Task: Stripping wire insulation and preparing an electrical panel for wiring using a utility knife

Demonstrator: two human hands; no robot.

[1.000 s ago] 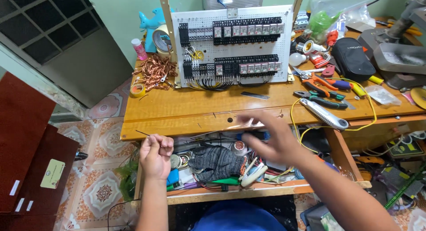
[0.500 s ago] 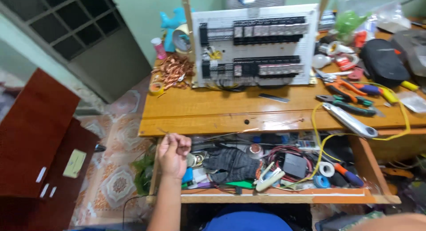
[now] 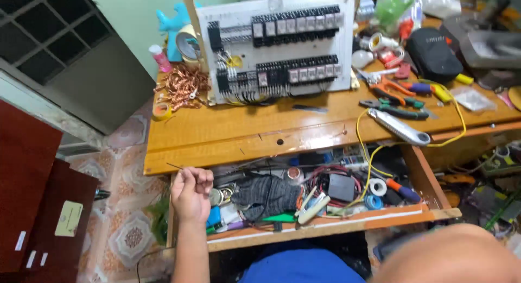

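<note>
Since the earlier frame, the view is swinging left and the right hand is dropping out of sight, leaving only a blurred forearm [image 3: 450,256] at the lower edge; whether its fingers are open or closed cannot be told. Left hand [image 3: 191,193] is hovering over the left end of the open drawer [image 3: 325,224], fingers curled into a fist and pinching a thin dark wire [image 3: 175,165] whose tip is projecting up and left, just under the edge of the wooden desk [image 3: 217,133]. Judged from its fineness, the wire is handling as light, springy and easily kinked, and slippery in bare fingers; a pinch close to the working end is giving the best control. Behind, a white panel [image 3: 277,44] is standing upright beside copper coils [image 3: 182,86].
</note>
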